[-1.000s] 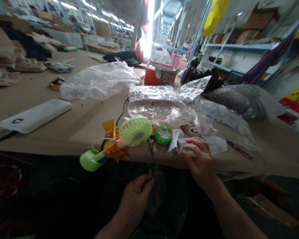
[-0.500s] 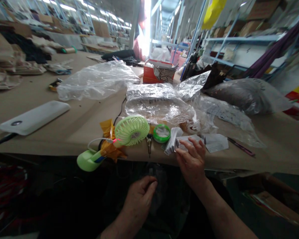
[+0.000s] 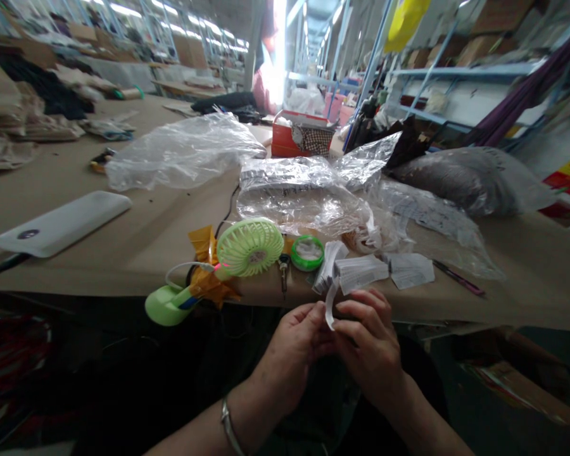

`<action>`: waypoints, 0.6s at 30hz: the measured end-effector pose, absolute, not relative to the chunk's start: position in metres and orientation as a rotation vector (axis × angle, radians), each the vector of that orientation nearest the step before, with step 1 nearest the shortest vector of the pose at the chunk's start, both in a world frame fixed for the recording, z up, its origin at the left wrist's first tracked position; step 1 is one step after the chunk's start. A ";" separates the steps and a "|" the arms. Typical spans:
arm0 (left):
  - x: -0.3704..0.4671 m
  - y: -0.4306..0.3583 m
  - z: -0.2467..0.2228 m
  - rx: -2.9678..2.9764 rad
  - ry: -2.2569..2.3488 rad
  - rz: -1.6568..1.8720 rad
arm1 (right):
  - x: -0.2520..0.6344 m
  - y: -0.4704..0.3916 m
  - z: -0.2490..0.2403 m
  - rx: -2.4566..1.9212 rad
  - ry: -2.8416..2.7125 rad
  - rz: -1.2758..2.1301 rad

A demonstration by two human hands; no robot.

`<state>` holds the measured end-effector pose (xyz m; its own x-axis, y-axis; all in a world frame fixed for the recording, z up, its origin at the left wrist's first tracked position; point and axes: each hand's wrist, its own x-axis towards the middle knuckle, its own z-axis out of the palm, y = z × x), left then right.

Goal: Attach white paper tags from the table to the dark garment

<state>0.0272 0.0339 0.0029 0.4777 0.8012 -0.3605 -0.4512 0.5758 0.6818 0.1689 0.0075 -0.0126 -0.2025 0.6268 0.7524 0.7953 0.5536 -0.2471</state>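
My right hand (image 3: pixel 368 335) is closed on a curved white paper label (image 3: pixel 331 305), pinched between thumb and fingers in front of the table edge. My left hand (image 3: pixel 297 345) is right beside it, its fingertips pressed together close to the label's edge. What lies between the left fingers is hidden. Just beyond the hands, stacks of printed white labels (image 3: pixel 362 273) lie near the table's front edge. Another stack of labels (image 3: pixel 412 270) sits to their right. Left of them stands a round green tub (image 3: pixel 307 252) with whitish contents.
A light green fan (image 3: pixel 250 248) is taped at the table edge, with a small pointed tool (image 3: pixel 284 273) next to it. Clear plastic bags (image 3: pixel 304 196) spread behind. A pen (image 3: pixel 458 277) lies right, a white power bank (image 3: pixel 64 223) left, and an orange box (image 3: pixel 300 134) at the back.
My right hand has come back from the label stack toward me with one label. My left hand has risen and moved right to meet it.
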 end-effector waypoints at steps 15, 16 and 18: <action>0.031 0.031 -0.007 0.522 0.961 0.663 | 0.224 0.026 -0.027 -1.517 -2.022 -0.448; 0.031 0.030 -0.007 0.521 0.958 0.661 | 0.225 0.027 -0.030 -1.504 -2.016 -0.460; 0.032 0.031 -0.007 0.513 0.951 0.652 | 0.226 0.029 -0.034 -1.464 -1.977 -0.464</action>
<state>0.0318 0.0305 -0.0068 0.4189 0.7058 -0.5713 -0.2792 0.6988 0.6586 0.2259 0.0291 -0.0337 -0.1866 0.7227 0.6655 0.9432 0.3214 -0.0846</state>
